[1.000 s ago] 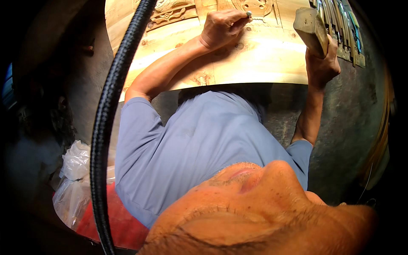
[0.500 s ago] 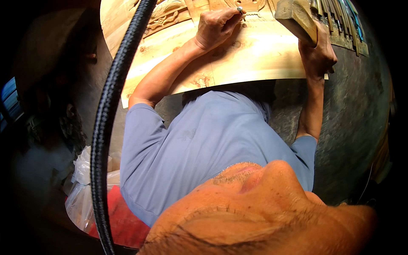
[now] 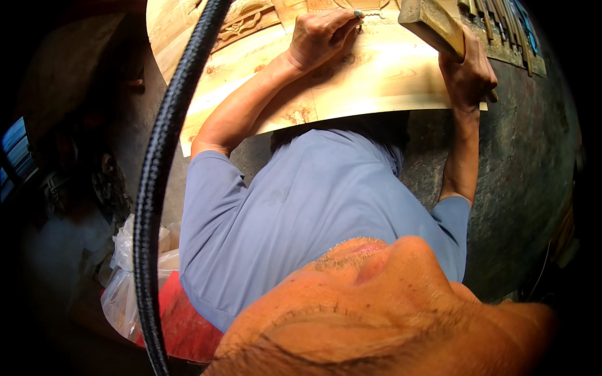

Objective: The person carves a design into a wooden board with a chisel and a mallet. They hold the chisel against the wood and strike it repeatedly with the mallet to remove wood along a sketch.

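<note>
Pinched between the fingers of my left hand [image 3: 316, 39] is a thin carving chisel [image 3: 359, 14], and only its rounded top end and a bit of shaft show. That hand rests on a pale wooden board [image 3: 376, 88], beside its carved part. My right hand [image 3: 469, 78] is closed round the handle of a wooden mallet [image 3: 433, 28]. The blocky mallet head is raised over the board, to the right of the chisel and apart from it. The chisel's cutting tip cannot be made out.
Carved relief [image 3: 248, 26] runs along the board's far side. Several carving tools [image 3: 505, 28] lie in a row at the far right. A black braided cable [image 3: 157, 163] crosses the left of the view. Clear plastic bags [image 3: 122, 294] and a red surface [image 3: 185, 319] are at lower left.
The mallet head has shifted slightly left, and more of its handle end shows below my right hand. My left hand stays nearly in place, still pinching the chisel.
</note>
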A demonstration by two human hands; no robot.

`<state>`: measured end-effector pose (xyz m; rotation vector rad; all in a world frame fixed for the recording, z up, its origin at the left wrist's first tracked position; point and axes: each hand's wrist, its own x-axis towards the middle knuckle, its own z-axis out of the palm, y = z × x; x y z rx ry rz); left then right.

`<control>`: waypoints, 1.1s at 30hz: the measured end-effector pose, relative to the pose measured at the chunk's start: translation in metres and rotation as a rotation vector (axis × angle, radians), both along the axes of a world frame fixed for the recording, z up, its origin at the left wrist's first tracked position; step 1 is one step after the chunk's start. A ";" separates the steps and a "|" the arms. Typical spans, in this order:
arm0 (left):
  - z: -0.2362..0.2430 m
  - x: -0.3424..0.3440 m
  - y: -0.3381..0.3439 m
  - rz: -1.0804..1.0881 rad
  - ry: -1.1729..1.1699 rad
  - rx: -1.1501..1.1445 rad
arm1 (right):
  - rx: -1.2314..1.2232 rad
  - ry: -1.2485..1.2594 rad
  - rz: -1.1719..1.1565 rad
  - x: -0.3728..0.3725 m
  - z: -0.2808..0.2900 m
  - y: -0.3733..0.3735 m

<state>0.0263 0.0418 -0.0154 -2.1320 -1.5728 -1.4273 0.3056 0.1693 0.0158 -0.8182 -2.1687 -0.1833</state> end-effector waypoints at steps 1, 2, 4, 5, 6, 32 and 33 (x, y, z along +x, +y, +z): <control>0.000 0.000 0.000 -0.002 0.003 -0.002 | 0.001 -0.001 0.000 0.000 0.000 0.000; 0.000 0.000 0.000 -0.002 0.012 -0.009 | 0.001 -0.002 0.000 0.000 0.000 0.000; -0.003 0.001 -0.002 0.002 0.045 -0.021 | 0.017 0.006 0.014 -0.001 -0.001 0.000; -0.005 0.000 -0.002 0.006 0.069 -0.026 | 0.031 0.016 0.029 -0.001 -0.001 0.000; -0.009 0.002 -0.006 0.060 0.105 -0.120 | 0.045 0.026 0.043 -0.001 -0.001 0.000; -0.024 0.020 -0.019 0.213 -0.077 -0.636 | 0.172 0.324 0.182 0.003 0.031 0.014; -0.025 0.021 -0.018 0.197 -0.147 -0.574 | 0.187 0.336 0.206 0.005 0.033 0.018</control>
